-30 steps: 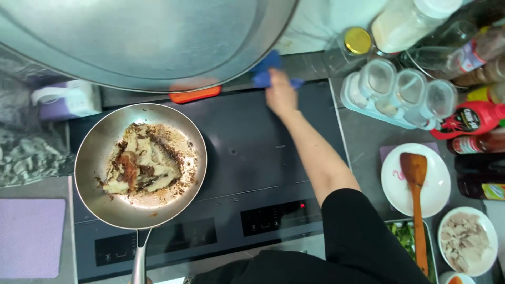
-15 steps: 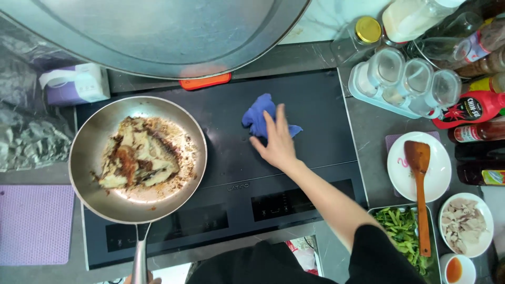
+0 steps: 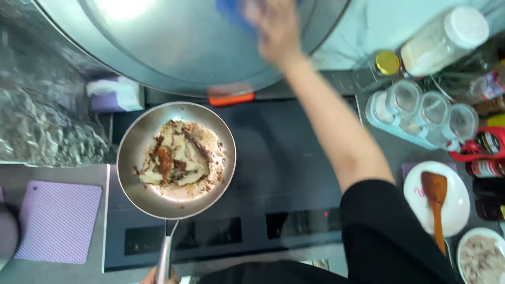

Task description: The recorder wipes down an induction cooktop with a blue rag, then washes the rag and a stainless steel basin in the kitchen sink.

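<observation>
A steel frying pan with browned, pale food sits on the left of the black induction hob. At the bottom edge, my left hand shows only its fingers, wrapped round the pan's handle. My right hand is raised and blurred, pressing a blue cloth against the shiny metal hood above the hob. My right arm in a black sleeve crosses the hob's right side.
A rack of clear spice jars, sauce bottles and a big white-lidded jar stand to the right. A wooden spatula lies on a white plate. A purple mat, crumpled foil and a tissue box lie left.
My right hand has lifted the blue cloth off the hob's surface and up onto the hood. The pan has not moved.
</observation>
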